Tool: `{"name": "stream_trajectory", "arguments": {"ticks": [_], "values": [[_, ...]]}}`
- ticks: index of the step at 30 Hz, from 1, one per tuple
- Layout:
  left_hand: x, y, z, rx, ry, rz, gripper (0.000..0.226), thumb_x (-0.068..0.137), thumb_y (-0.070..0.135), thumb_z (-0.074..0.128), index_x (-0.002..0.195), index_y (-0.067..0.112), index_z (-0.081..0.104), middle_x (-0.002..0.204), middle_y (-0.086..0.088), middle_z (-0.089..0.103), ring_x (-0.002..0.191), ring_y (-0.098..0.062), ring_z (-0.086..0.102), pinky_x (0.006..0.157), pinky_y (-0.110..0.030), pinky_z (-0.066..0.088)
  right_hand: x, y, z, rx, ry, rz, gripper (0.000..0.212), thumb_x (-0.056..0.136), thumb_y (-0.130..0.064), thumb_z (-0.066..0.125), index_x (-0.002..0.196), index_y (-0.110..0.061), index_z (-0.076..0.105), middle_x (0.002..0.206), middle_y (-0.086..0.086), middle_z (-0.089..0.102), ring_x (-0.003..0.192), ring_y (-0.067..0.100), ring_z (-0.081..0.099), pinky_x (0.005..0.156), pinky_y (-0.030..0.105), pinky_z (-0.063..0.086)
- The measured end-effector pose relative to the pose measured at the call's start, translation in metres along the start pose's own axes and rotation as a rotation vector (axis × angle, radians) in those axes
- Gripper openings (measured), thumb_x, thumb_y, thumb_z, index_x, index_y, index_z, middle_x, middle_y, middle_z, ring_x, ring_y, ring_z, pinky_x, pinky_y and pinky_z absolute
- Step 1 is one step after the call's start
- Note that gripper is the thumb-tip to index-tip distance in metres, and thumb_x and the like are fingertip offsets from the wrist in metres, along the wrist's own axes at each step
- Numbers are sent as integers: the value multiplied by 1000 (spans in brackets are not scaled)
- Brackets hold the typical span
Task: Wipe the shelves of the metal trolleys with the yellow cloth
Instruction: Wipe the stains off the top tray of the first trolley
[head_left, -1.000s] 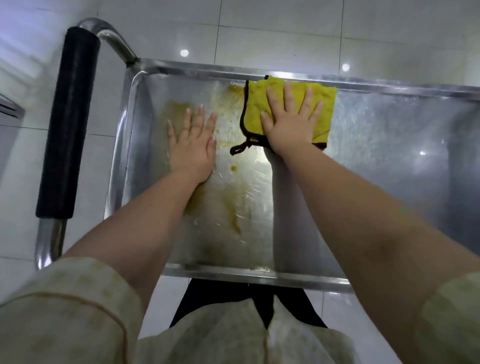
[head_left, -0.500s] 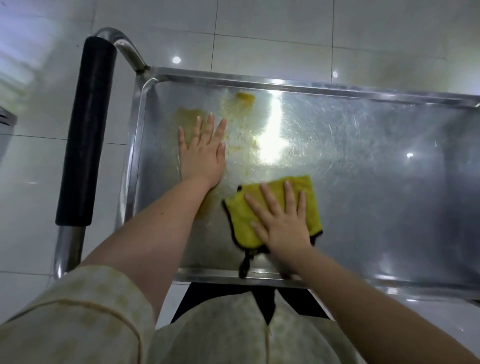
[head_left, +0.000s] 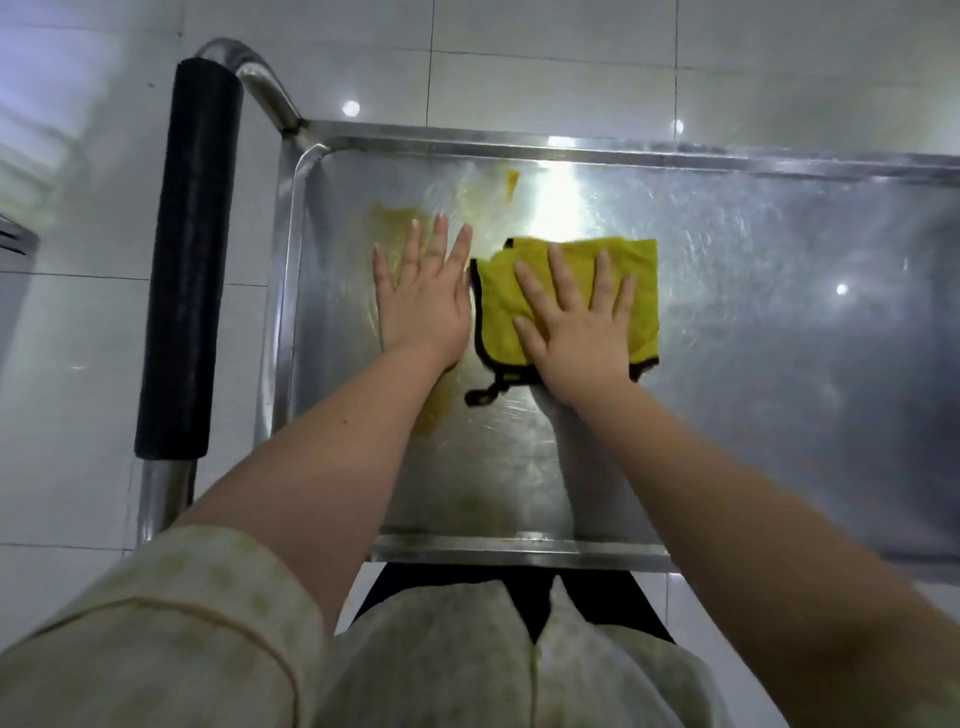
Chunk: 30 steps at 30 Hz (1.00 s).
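the flat right hand has pushed the cloth from the near rim back to the middle of the shelf, just beside the flat, bracing left hand, so the far-left stains likely come next.

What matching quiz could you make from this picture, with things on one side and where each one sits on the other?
Things:
1. left hand
2. right hand
3. yellow cloth
4. black grip

Places:
A. beyond the left rim of the shelf
B. flat on the bare metal
C. pressing flat on the cloth
D. spread on the shelf under a hand

Pairs: 1-B; 2-C; 3-D; 4-A
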<state>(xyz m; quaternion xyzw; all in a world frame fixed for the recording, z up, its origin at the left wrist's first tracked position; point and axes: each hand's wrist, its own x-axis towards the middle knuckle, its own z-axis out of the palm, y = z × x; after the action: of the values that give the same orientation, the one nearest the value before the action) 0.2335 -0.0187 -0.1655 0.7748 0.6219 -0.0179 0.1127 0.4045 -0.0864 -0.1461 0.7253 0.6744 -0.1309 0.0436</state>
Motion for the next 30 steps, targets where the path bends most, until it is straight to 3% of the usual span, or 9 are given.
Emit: {"name": "stream_trajectory", "arguments": {"ticks": [5, 12, 15, 20, 23, 26, 30], "values": [[1, 0, -1, 4, -23, -4, 54, 101, 38, 16, 155, 39, 5, 164, 8, -1, 151, -20, -4, 117, -53, -12, -155, -29, 43, -35, -42, -300, 59, 96, -58, 34, 152, -42, 22, 162, 0, 19, 145, 50, 7, 111, 71, 9], [3, -4, -6, 7, -60, 42, 61, 97, 54, 14, 155, 37, 3, 164, 4, -3, 150, -22, -5, 116, -56, -10, -156, -23, 44, -26, -62, -307, 58, 96, -62, 30, 151, -46, 20, 162, -6, 16, 147, 44, 5, 114, 66, 2], [2, -3, -6, 15, -63, 42, 66, 94, 60, 13, 155, 37, 2, 164, 4, -5, 150, -22, -8, 116, -56, -10, -158, 19, 37, -8, -34, -171, 58, 96, -64, 29, 150, -47, 22, 161, -8, 17, 148, 40, 6, 115, 63, 4], [-2, 1, -6, 49, -61, 49, 66, 94, 61, 6, 154, 36, -5, 164, 3, -9, 150, -23, -10, 117, -57, -9, -193, 173, 23, 45, -20, 377, 62, 91, -69, 14, 150, -50, 6, 163, -8, 8, 148, 39, -2, 116, 61, 0], [-1, 4, -6, 47, -66, 41, 67, 94, 61, 7, 154, 35, -4, 164, 3, -10, 150, -23, -11, 117, -58, -9, -207, 216, 16, 79, -56, 612, 63, 87, -72, 5, 147, -51, -4, 164, -7, 2, 147, 40, -7, 115, 61, -4], [1, 2, -6, 56, -68, 34, 67, 95, 62, 11, 155, 35, -4, 164, 3, -10, 150, -23, -11, 116, -59, -8, -197, 185, 20, 83, -59, 651, 62, 86, -69, 1, 145, -51, -9, 164, -7, 0, 146, 43, -10, 114, 62, -7], [5, -2, -5, 62, -68, 42, 67, 95, 63, 11, 155, 35, -4, 164, 3, -10, 150, -23, -11, 116, -59, -8, -177, 95, 29, 1, -62, 331, 60, 91, -64, 10, 148, -46, 4, 161, -5, 2, 145, 47, -8, 113, 66, -6]]}}
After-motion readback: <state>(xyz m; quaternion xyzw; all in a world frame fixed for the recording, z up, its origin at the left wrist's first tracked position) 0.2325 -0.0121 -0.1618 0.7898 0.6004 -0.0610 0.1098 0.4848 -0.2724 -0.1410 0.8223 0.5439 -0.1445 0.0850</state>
